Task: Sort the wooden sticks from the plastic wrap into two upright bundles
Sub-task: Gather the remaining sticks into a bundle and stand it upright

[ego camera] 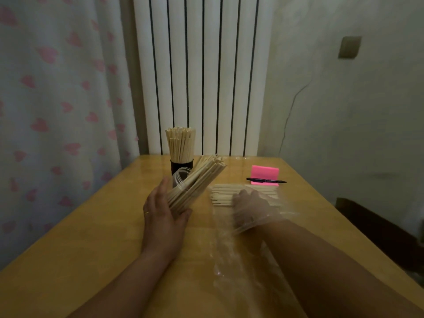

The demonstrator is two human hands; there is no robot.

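My left hand (163, 211) holds a thick bundle of wooden sticks (195, 183), tilted up and to the right, with the thumb curled under its lower end. My right hand (251, 208) is inside the clear plastic wrap (238, 267) and reaches onto the loose sticks (226, 194) lying flat in it; whether its fingers grip any is hidden by the film. Another bundle of sticks (180, 144) stands upright in a black cup (176, 166) at the table's far edge. A clear plastic cup (180, 177) stands behind the tilted bundle.
A pink pad of notes (265, 172) with a black pen (266, 180) on it lies at the far right of the wooden table (91, 237). A white radiator (199, 74) rises behind the table, and a curtain hangs at the left.
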